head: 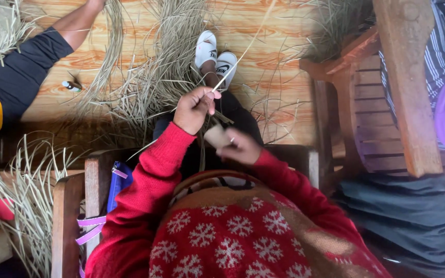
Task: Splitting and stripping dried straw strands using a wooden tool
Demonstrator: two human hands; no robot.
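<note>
the right hand (pixel 240 148) curls its fingers around one small tan woven piece (pixel 217 136), blurred. just beyond, the left hand (pixel 194 109) pinches one long pale straw strand (pixel 240 61) between thumb and fingertips; it runs up past two white slippers (pixel 215 55). farther off, a loose heap of dry straw (pixel 153 77) covers the wooden floor (pixel 274 31).

- Left hand (pixel 194 108) up front, pinching a long straw strand (pixel 243 54) that runs off to the upper right.
- Right hand (pixel 240 148) just beside and below it, on a small block (pixel 217 136).
- Straw pile (pixel 155 77) on the floor (pixel 263 31) ahead, sandals (pixel 216 55) in it.
- Wooden chair (pixel 387 92) right; another person's leg (pixel 32 56) far left.
</note>
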